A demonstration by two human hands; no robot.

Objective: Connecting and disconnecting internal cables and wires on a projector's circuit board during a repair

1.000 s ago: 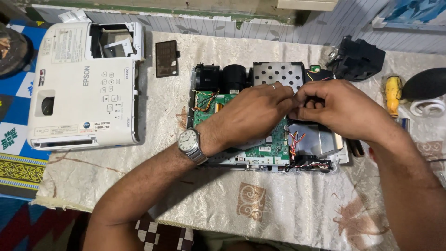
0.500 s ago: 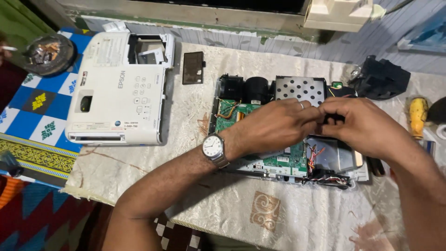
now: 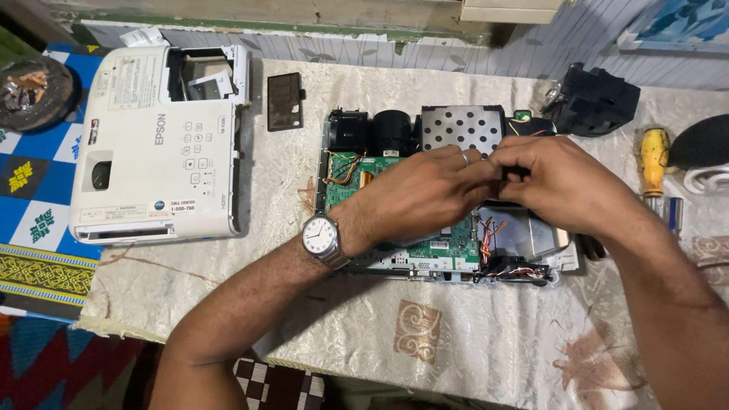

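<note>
An opened projector chassis (image 3: 448, 254) lies on the table with its green circuit board (image 3: 345, 178), two black fan housings (image 3: 372, 130) and a perforated metal plate (image 3: 462, 127) exposed. My left hand (image 3: 425, 193), with a wristwatch (image 3: 323, 237) and a ring, rests over the board. My right hand (image 3: 566, 182) meets it above the chassis. Both hands pinch a small dark part (image 3: 510, 171) between their fingertips; most of it is hidden.
The white projector top cover (image 3: 156, 144) lies at the left beside a small black hatch (image 3: 285, 101). A black plastic part (image 3: 596, 99) sits at the back right, a yellow-handled screwdriver (image 3: 654, 163) at the right. A round dish (image 3: 34, 91) is far left.
The camera view has shifted slightly. Both hands stay joined over the chassis, with fingers working the same small part.
</note>
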